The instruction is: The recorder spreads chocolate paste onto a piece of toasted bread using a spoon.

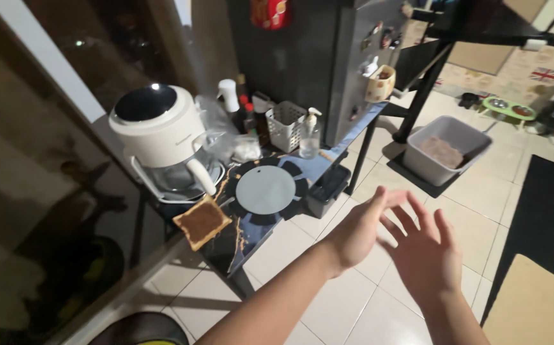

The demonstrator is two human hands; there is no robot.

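My left hand [357, 231] and my right hand [424, 254] hang in the air over the tiled floor, fingers spread, holding nothing. The two hands overlap slightly, the right one in front. To their left stands a small dark table [251, 239] with a slice of toast [201, 221] covered in brown spread near its front edge. Beside the toast lies a round grey mat [265, 190]. A white air fryer [159, 137] stands at the table's back left, its basket handle pointing toward the toast.
Bottles, a white basket [284, 124] and a clear pump dispenser [309, 136] crowd the table's back. A dark fridge [328, 57] with magnets stands behind. A grey bin [446, 150], pet bowls [509, 107] and a dark rug [548, 217] are on the floor.
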